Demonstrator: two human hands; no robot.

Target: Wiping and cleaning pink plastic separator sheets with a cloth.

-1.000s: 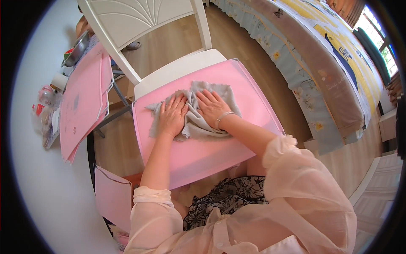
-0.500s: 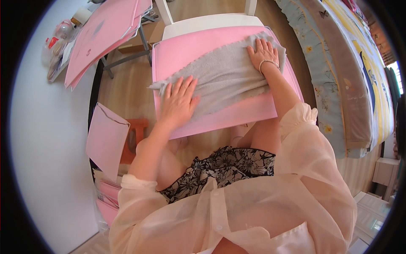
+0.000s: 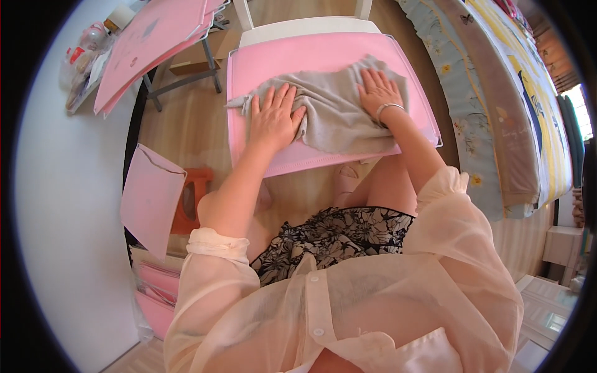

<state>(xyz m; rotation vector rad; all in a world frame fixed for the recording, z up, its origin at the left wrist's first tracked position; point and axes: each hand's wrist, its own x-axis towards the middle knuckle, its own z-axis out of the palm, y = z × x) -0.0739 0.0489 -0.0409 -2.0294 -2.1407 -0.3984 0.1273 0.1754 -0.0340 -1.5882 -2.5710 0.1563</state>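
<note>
A thin grey cloth (image 3: 339, 115) with a ragged edge lies rumpled across a pink flat panel (image 3: 267, 62), which rests on the seat of a white chair (image 3: 311, 28). My left hand (image 3: 273, 121) presses flat on the cloth's left part, fingers spread, with folds rising beside its thumb. On the right part rests my right hand (image 3: 380, 96), palm down and fingers stretched out, a bracelet at the wrist. Neither hand grips anything. White wire-like edging shows at the panel's near right corner.
At the far left, more pink panels (image 3: 152, 46) lie stacked on a grey-legged stand (image 3: 180, 81). Another pink panel (image 3: 152, 199) leans by an orange stool (image 3: 198, 193) at my left. A bed with floral bedding (image 3: 472, 112) runs along the right. A cardboard box (image 3: 199, 56) sits behind the stand.
The cloth has gone from fairly smooth to bunched, with deeper folds in its middle. My left hand has shifted away from me and rightward; my right hand has come slightly nearer and leftward.
</note>
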